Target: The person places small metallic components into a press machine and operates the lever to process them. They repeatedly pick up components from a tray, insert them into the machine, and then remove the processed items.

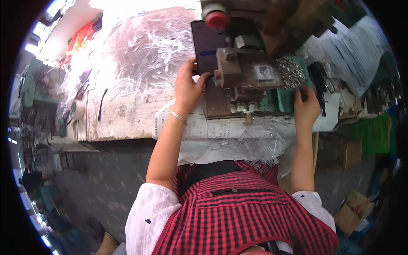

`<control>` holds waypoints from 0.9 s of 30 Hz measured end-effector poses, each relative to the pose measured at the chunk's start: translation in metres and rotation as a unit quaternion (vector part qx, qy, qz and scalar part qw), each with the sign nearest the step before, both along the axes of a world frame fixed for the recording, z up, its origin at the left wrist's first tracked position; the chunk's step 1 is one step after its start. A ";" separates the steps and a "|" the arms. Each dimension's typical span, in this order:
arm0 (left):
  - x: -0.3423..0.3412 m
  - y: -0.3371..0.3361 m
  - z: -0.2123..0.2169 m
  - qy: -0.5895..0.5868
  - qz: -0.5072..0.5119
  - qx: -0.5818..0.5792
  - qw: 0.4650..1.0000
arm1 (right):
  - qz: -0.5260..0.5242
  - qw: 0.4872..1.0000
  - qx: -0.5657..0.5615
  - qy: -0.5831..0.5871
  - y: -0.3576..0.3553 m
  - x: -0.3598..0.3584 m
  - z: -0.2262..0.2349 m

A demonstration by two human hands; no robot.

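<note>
My left hand (pixel 189 85) is closed on the lower part of a dark smartphone (pixel 208 49), thumb at its bottom edge and fingers at its left side. The phone stands upright against the left side of a bench press machine (pixel 248 70) of worn metal. On the press's right side lies a heap of small shiny metal parts (pixel 290 73) on a green tray (pixel 305 68). My right hand (pixel 307 106) is at the near edge of that heap, fingers curled down together. Whatever its fingertips pinch is too small to make out.
A large pile of clear plastic strips (pixel 153 46) covers the bench left of the press. More strips (pixel 255 142) hang at the front edge near my lap. A red button (pixel 216 19) sits above the phone. Black cable (pixel 318 80) and a tape roll (pixel 77 109) lie at the sides.
</note>
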State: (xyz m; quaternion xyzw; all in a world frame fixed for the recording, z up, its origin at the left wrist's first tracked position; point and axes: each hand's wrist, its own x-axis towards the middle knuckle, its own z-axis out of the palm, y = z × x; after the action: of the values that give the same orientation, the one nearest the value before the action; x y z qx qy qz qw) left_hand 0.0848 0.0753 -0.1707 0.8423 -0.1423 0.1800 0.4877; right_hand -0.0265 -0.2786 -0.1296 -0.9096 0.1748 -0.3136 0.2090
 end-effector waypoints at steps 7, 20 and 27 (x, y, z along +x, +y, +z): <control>0.001 0.002 -0.005 -0.038 -0.008 -0.028 0.999 | 0.077 0.992 0.046 -0.086 -0.010 -0.008 0.002; -0.009 -0.004 0.014 -0.019 -0.001 -0.037 0.999 | 0.112 0.972 0.158 -0.136 0.022 -0.024 0.026; -0.010 -0.005 0.021 -0.004 0.003 -0.022 1.000 | 0.086 0.946 0.306 -0.067 0.004 -0.031 0.019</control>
State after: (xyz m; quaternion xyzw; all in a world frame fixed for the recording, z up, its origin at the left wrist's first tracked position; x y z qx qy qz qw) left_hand 0.0744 0.0703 -0.1498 0.8308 -0.1381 0.1881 0.5053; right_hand -0.0572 -0.2745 -0.1102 -0.7901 0.1687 -0.2861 0.5152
